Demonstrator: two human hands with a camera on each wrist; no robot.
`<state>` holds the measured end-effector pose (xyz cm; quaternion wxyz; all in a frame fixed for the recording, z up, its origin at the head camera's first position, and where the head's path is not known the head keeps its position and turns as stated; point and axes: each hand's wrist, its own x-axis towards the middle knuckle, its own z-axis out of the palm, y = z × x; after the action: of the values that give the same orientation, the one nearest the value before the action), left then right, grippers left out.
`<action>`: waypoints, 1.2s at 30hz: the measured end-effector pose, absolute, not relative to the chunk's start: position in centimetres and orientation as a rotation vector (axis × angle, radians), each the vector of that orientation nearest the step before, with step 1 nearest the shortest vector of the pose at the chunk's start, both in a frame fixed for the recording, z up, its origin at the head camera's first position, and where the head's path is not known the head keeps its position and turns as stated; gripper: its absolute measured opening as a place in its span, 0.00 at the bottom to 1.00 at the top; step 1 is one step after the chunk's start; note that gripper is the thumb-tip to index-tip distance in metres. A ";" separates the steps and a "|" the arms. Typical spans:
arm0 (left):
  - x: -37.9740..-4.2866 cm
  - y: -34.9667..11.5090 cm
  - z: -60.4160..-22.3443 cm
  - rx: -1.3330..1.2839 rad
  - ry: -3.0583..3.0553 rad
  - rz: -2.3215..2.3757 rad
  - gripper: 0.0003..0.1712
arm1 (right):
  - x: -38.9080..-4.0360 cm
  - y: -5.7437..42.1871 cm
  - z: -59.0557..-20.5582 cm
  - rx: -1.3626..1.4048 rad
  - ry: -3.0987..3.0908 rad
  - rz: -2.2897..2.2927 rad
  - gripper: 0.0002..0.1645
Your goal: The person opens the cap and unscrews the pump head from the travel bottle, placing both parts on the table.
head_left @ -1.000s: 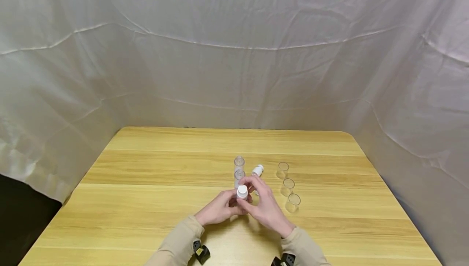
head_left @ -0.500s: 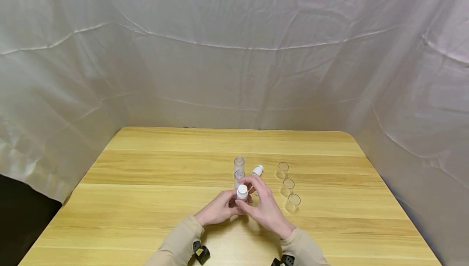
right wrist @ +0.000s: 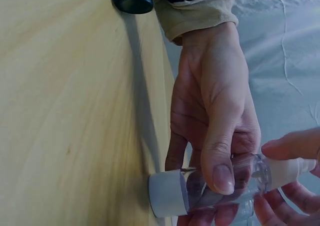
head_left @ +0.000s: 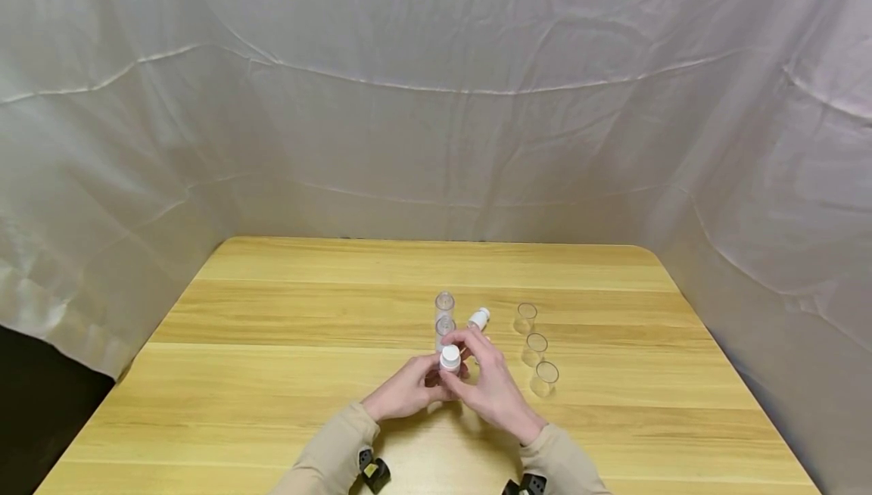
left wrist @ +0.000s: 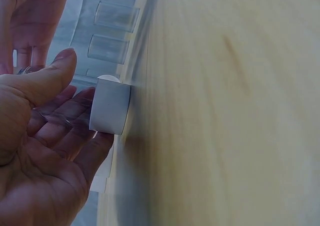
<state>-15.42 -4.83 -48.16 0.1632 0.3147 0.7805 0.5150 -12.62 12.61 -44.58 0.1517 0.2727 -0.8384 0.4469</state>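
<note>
My left hand grips the clear body of a small upright bottle, thumb across its side. A white band rings the bottle's lower end, close over the table. My right hand pinches the white pump top at the bottle's upper end, thumb on one side and fingers on the other. In the left wrist view the white lower end shows beyond my left fingers, which hide most of the clear body. Just behind the hands stand two clear bottles without white tops.
Right of the hands, three small clear cups stand in a row on the wooden table. A white pump top lies tilted behind my right hand, partly hidden by it. Grey cloth hangs around the table.
My right thumb and fingers shift slightly around the white pump top. The left hand and the bottle stay in place.
</note>
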 end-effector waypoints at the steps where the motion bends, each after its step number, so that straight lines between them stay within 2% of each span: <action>1: -15.4 -4.8 -48.2 0.896 2.221 1.472 0.22 | -12.6 12.7 -44.6 0.794 -2.408 1.282 0.26; 12: -15.3 -5.0 -48.2 0.885 2.260 1.440 0.21 | -12.5 13.0 -44.9 0.762 -2.378 1.381 0.33; 20: -15.3 -4.9 -48.1 0.886 2.277 1.437 0.21 | -12.5 12.6 -44.8 0.736 -2.376 1.350 0.33; 27: -15.3 -4.8 -48.1 0.884 2.225 1.469 0.22 | -12.5 12.6 -44.7 0.789 -2.404 1.309 0.29; 36: -15.3 -4.8 -48.0 0.883 2.227 1.464 0.21 | -12.5 12.9 -44.6 0.794 -2.425 1.338 0.32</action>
<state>-15.32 -4.84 -48.04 0.1661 0.3102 0.7823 0.5141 -12.47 12.86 -44.63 0.1299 0.2733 -0.8345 0.4604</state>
